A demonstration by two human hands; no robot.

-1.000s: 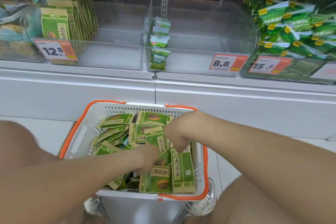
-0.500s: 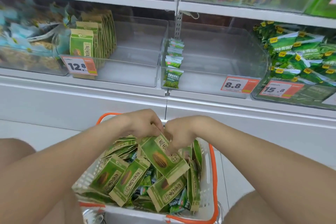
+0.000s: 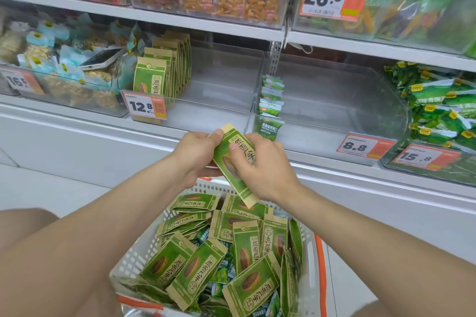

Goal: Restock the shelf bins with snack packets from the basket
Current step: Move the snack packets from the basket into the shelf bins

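My left hand [image 3: 196,154] and my right hand [image 3: 261,167] both grip one green-and-kraft sunflower seed packet [image 3: 236,159], tilted, above the basket's far rim. The white basket [image 3: 310,269] with orange trim sits below, holding several like packets [image 3: 247,247] and small green sachets. On the shelf, a clear bin [image 3: 219,90] tagged 12.8 has a row of the same packets [image 3: 164,69] standing at its left side; the rest of it is bare. The neighbouring clear bin [image 3: 334,100] tagged 8.8 holds a short row of small green sachets [image 3: 270,103].
Left of the 12.8 bin is a bin of pale blue snack packs [image 3: 64,69] with a phone [image 3: 100,58] on top. A bin of green packs [image 3: 440,110] stands at the right. The upper shelf [image 3: 206,24] carries full bins. My knees flank the basket.
Both hands rose out of the basket with one seed packet and now hold it higher, in front of the shelf edge. The view has tilted up toward the shelves.
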